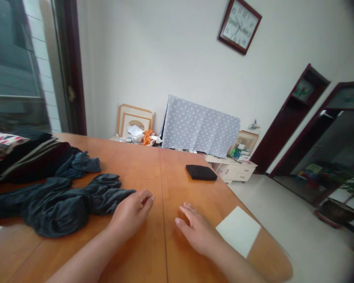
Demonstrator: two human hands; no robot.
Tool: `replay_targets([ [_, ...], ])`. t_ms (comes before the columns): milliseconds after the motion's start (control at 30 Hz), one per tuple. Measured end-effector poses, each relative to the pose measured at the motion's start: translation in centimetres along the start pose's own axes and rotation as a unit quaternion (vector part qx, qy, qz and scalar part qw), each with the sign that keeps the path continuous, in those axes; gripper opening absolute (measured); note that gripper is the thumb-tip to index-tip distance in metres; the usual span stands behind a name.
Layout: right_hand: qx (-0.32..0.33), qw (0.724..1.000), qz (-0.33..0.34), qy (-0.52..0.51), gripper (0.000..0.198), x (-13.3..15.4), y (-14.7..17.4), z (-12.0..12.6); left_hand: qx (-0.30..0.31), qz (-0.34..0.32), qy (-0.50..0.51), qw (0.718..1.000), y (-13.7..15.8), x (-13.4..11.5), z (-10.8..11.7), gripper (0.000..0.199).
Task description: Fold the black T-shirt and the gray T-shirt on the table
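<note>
My left hand (133, 211) is over the wooden table, its fingers curled in and the thumb near the index finger; nothing shows in it. Just beside and behind it lies the end of a crumpled dark grey-blue garment (61, 206), spread across the left of the table. My right hand (198, 230) is open and empty, with the fingers stretched forward and the thumb apart. A pale rectangular sheet (240, 230) lies to its right, partly behind the forearm. Farther off, a neatly folded flat black item (201, 172) rests near the table's right edge.
A heap of dark clothes (32, 157) fills the far left of the wooden table (141, 251). Beyond the far edge stand a polka-dot cloth cover (200, 125), picture frames (135, 118) and a white cabinet (237, 171). A potted plant (338, 210) stands on the floor at right.
</note>
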State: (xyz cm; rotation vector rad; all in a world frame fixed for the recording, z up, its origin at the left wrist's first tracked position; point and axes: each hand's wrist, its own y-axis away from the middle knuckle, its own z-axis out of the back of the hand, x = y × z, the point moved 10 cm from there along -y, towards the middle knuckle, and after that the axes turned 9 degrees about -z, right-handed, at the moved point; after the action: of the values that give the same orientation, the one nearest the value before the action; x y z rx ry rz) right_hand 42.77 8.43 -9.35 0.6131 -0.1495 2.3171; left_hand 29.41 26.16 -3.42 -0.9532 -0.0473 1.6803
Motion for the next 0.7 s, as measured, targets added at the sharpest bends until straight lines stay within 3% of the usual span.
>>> replay_targets([
  [100,0.022,1.000,0.005,-0.017,0.074,2.1,3.5,-2.6,-0.003,0.000,-0.018,1.000,0.1,-0.2,0.2,0.032],
  [233,-0.025,0.999,0.023,0.036,0.070,3.6,5.2,-4.3,0.001,0.013,-0.052,0.999,0.4,0.2,0.0,0.028],
  [500,-0.080,0.993,0.047,0.079,0.068,3.4,4.6,-4.8,-0.006,0.067,-0.116,0.991,1.7,1.6,-0.1,0.028],
  [700,-0.088,0.990,0.043,0.099,0.068,4.5,5.1,-4.3,-0.036,0.090,-0.148,0.984,2.5,1.4,1.3,0.027],
])
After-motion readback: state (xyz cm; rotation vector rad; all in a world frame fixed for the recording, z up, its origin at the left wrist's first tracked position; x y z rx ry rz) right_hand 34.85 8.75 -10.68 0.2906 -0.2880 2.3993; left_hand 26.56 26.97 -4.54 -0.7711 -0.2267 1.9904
